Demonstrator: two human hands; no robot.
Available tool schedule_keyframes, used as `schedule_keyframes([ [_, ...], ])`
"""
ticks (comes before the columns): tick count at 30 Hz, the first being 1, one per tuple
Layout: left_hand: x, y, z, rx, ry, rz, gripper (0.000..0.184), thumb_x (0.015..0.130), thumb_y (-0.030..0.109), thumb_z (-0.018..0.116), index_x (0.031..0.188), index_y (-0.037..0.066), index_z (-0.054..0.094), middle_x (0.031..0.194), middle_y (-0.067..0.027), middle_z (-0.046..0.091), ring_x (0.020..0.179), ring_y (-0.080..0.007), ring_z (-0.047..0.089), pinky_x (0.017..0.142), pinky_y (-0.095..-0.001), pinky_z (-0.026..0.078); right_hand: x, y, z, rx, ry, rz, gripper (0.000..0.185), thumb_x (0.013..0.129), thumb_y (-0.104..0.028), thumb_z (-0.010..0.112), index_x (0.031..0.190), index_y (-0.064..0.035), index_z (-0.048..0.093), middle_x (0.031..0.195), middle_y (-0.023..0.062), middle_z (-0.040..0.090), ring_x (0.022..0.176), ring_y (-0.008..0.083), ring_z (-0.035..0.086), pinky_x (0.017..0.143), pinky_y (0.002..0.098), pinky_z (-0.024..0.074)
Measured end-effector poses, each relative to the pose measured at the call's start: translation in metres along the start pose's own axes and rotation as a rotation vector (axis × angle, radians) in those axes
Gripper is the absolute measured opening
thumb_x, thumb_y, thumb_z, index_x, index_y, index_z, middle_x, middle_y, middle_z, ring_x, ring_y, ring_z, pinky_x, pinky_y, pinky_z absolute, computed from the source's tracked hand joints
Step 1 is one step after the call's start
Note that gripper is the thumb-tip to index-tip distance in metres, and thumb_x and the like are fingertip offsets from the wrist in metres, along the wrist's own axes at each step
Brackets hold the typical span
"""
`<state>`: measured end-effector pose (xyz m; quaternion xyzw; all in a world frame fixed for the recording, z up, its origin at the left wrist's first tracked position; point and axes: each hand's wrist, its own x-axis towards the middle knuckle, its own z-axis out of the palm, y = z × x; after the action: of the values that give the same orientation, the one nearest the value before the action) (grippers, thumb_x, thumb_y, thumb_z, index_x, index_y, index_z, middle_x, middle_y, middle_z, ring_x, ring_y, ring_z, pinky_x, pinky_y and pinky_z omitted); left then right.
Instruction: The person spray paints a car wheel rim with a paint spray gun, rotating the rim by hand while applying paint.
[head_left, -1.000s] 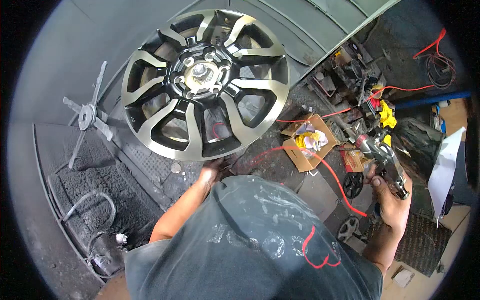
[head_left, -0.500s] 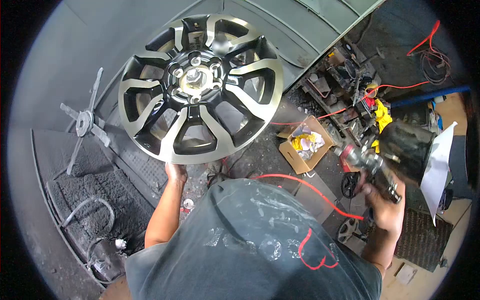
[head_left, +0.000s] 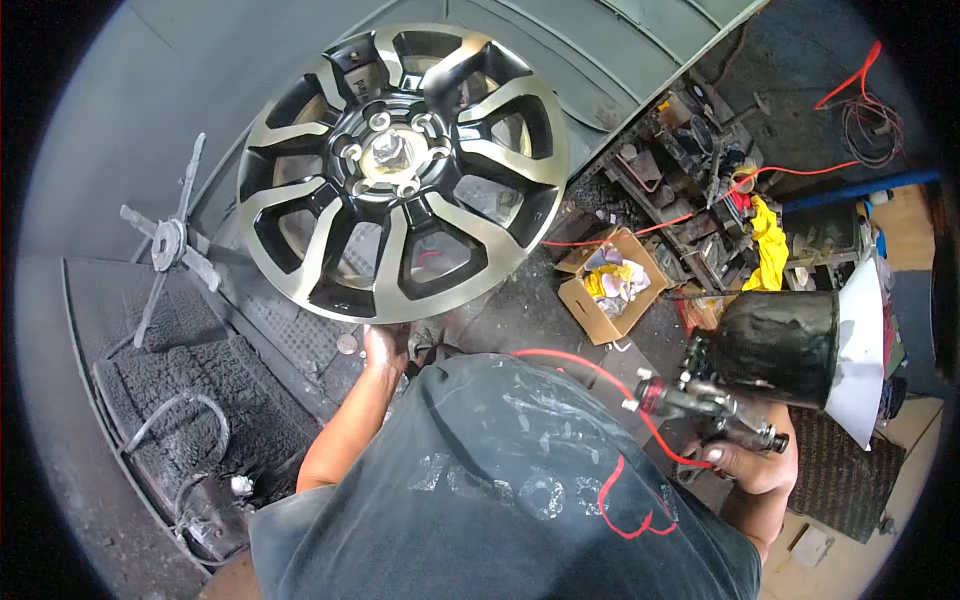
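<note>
A black and silver alloy wheel point(head_left: 485, 250) is in front of me, face towards me. My left hand point(head_left: 386, 348) is at its lower edge, its fingers hidden behind the rim and moving with it. On the right, my right hand point(head_left: 765, 460) is wrapped round the handle of a spray gun point(head_left: 700, 402), whose nozzle points left, to the lower right of the wheel. A dark paint cup point(head_left: 775, 338) sits on the gun, with a white paper sheet point(head_left: 860, 345) at its outer end. A red air hose point(head_left: 612, 370) runs to the gun hand.
A cardboard box point(head_left: 595, 312) with crumpled rags stands right of the wheel. Behind it is a cluttered tool rack point(head_left: 665, 180) with a yellow cloth point(head_left: 767, 245). At left stands a grey cross-shaped holder point(head_left: 170, 245). A grey panelled wall point(head_left: 590, 70) rises behind.
The wheel has turned counterclockwise, and my left hand has moved right with its lower edge. The spray gun has swung lower and left, bringing its cup and paper into fuller view.
</note>
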<state>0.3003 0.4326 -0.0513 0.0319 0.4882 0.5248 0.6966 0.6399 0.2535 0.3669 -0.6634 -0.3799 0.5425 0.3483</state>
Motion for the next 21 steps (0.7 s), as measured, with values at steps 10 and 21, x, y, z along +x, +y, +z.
schedule_keyframes([
  [10, -0.026, -0.017, 0.009, 0.281, -0.161, -0.24, 0.027, 0.096, 0.016, 0.051, 0.122, 0.009, 0.055, 0.111, -0.0101, 0.063, 0.095, -0.0232, 0.062, 0.082, -0.0355, 0.049, 0.031, -0.002, -0.011, -0.251, 0.436, -0.165, 0.024, 0.083, -0.001, 0.063, 0.106, 0.004, 0.059, 0.087, 0.0041, 0.061, 0.081, 0.0125, 0.056, 0.076, 0.0264, 0.0462],
  [21, 0.02, 0.035, -0.041, 0.043, 0.034, 0.034, 0.035, 0.101, 0.027, 0.045, 0.132, 0.012, 0.046, 0.128, -0.0054, 0.057, 0.12, -0.0228, 0.053, 0.102, -0.041, 0.042, 0.0, 0.003, 0.002, 0.04, 0.026, 0.049, 0.061, 0.073, -0.009, 0.079, 0.126, 0.0089, 0.055, 0.098, 0.0116, 0.068, 0.089, 0.0191, 0.064, 0.084, 0.032, 0.0492],
])
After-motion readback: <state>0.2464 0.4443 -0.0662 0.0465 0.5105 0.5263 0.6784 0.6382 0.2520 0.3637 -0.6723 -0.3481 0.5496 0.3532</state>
